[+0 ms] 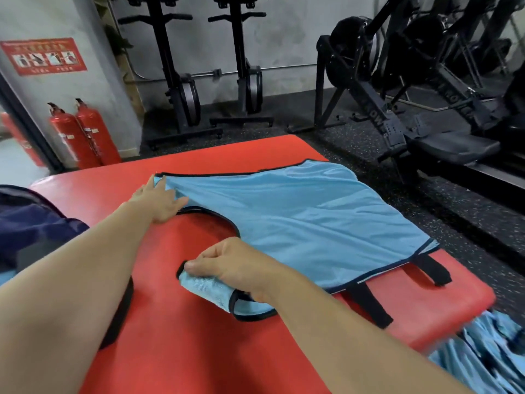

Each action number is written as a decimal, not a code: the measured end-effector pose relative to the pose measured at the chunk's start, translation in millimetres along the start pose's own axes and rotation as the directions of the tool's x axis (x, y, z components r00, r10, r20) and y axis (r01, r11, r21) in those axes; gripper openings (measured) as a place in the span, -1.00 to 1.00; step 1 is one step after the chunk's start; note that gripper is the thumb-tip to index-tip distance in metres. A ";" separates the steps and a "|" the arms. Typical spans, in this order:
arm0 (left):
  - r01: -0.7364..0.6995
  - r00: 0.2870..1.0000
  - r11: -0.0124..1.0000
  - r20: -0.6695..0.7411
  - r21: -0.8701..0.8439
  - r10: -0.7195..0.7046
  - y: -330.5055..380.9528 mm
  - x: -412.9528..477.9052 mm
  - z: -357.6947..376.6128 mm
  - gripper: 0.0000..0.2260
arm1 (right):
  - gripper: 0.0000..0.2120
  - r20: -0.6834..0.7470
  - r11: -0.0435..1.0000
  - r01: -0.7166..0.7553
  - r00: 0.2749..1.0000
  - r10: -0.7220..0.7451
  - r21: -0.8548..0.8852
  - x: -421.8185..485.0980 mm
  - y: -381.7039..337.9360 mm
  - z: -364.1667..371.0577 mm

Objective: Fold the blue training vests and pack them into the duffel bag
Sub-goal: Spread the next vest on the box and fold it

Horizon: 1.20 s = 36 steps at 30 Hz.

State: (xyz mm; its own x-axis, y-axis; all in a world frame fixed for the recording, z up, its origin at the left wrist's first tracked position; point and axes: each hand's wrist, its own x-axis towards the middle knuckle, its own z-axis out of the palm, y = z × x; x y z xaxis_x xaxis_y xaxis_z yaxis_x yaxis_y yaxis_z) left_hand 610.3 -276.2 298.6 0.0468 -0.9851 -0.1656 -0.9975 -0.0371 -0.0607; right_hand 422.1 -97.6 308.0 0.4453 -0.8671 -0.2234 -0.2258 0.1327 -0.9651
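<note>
vest (pixel 312 223): blue, spread on the red desk (pixel 176 336), from the centre out to 2 o'clock
left hand (pixel 162 199): clamped on the vest's far shoulder strap, at 10 o'clock
right hand (pixel 230 268): pinching the near shoulder strap, at 7 o'clock
bag (pixel 31 223): dark, at 9 o'clock
more vests (pixel 483 354): heaped at 5 o'clock, below the desk edge
fire extinguishers (pixel 85 135): two, 10 o'clock, by the wall

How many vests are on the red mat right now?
1: the vest spread across the mat, left hand holding its far shoulder, right hand pinching the near one. A heap of others lies off the mat's right corner; its count is hidden.
</note>
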 end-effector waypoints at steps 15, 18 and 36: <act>-0.308 0.944 0.927 0.052 -0.215 0.326 145.5 -99.4 15.9 -0.63 | -0.80 -0.705 0.836 -0.373 0.709 -0.023 -0.402 -62.1 53.9 -145.9; -0.255 0.954 0.937 0.096 -0.240 0.285 174.2 -128.7 50.3 -0.46 | -0.71 -0.753 0.590 -0.599 0.657 -0.023 -0.541 -93.9 77.1 -186.1; -0.160 0.954 0.983 0.269 0.092 0.130 60.9 -194.6 83.5 0.05 | -0.38 -0.411 0.449 -0.388 0.910 0.051 -0.805 -119.1 118.4 -121.0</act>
State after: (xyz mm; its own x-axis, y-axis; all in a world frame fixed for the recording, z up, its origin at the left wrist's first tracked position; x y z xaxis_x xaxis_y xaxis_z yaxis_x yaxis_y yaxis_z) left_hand 544.9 -72.7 245.0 -0.0705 -0.8997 -0.4309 -0.9829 0.1363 -0.1237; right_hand 237.5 -36.7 236.9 0.0377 -0.9799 -0.1960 -0.9715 0.0100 -0.2369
